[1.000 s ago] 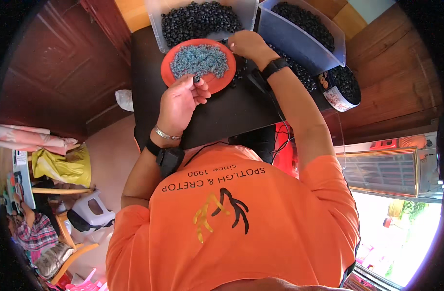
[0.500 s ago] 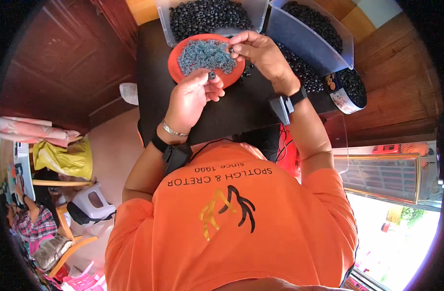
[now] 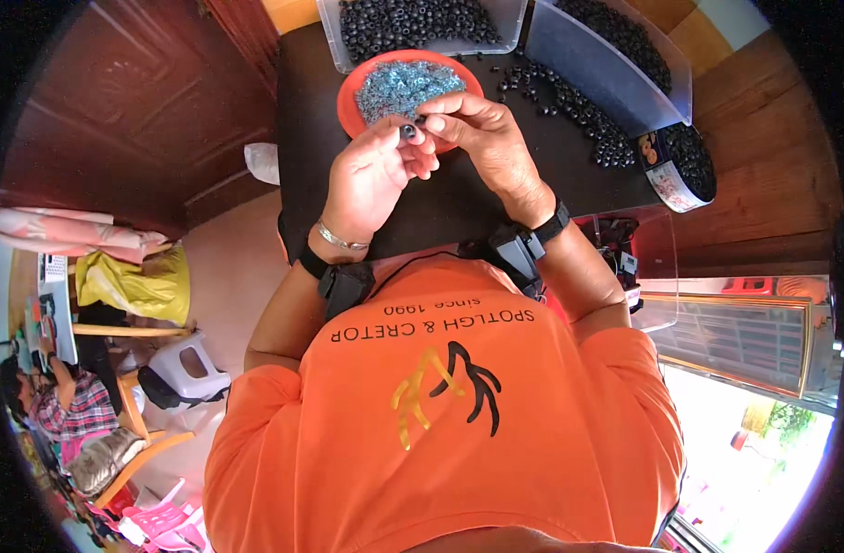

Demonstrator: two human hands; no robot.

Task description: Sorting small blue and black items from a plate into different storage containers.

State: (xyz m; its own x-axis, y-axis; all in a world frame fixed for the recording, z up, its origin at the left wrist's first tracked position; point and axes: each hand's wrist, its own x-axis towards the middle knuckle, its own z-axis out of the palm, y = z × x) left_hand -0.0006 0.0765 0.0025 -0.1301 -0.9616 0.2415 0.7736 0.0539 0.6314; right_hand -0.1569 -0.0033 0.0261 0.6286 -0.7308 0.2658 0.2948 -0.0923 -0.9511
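My left hand (image 3: 371,175) pinches a small black ring-shaped part (image 3: 407,132) between thumb and forefinger, its other fingers curled. Close against it, the fingertips of my right hand (image 3: 495,147) are pressed together on a tiny dark piece; its exact kind is too small to tell. Both hands hover over the near rim of a round red-orange plate (image 3: 350,109). A heap of small, clear bluish pieces (image 3: 408,88) lies on that plate.
Beyond the plate stands a clear bin of black ring-shaped parts (image 3: 422,26). At the right are a tilted clear bin (image 3: 606,83), loose black parts (image 3: 578,111) on the dark table (image 3: 306,120), and a round tin (image 3: 672,184). Another person (image 3: 71,401) sits at far left.
My right hand has come down and left from the plate's right side, so its fingertips now meet those of my left hand. The black ring-shaped part stays in my left hand.
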